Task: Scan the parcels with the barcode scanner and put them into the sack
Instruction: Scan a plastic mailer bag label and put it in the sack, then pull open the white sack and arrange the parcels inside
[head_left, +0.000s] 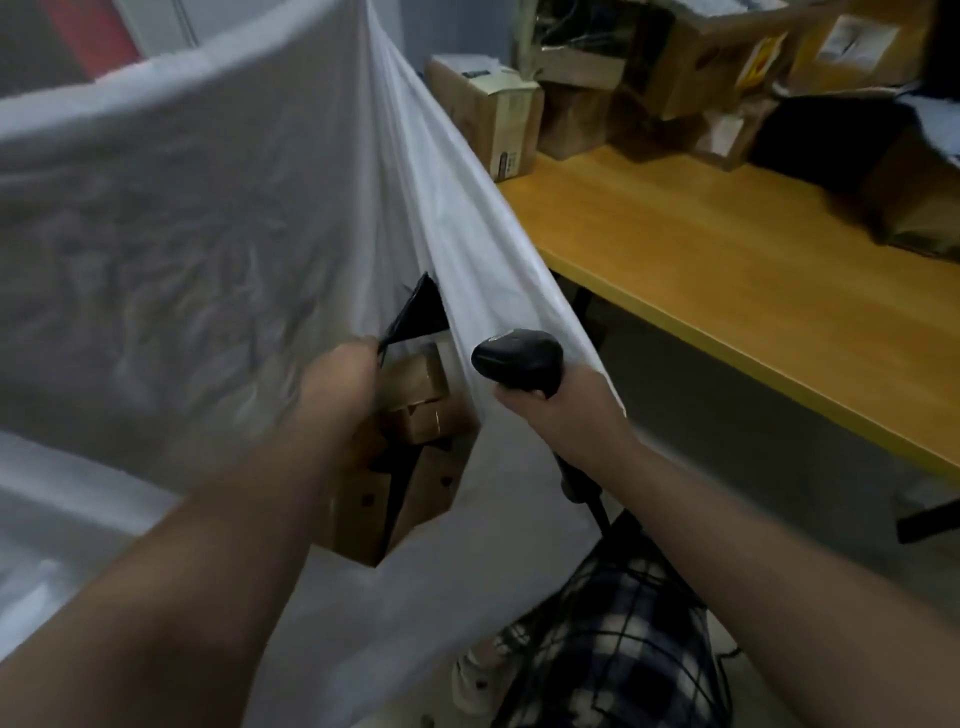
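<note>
Your left hand (340, 387) grips a black flat parcel (418, 312) at the mouth of the white sack (208, 208); its fingers are hidden, and brown boxes (415, 410) lie inside just below. Your right hand (569, 413) curls its fingers round the barcode scanner (519, 358), against the sack's taut rim. Labels on the parcels (493, 114) at the far edge of the wooden table (727, 270) are too blurred to read; bare tabletop lies in front of them.

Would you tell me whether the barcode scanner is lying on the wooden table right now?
No, the right hand grips the barcode scanner beside the white sack, off the table.
</note>
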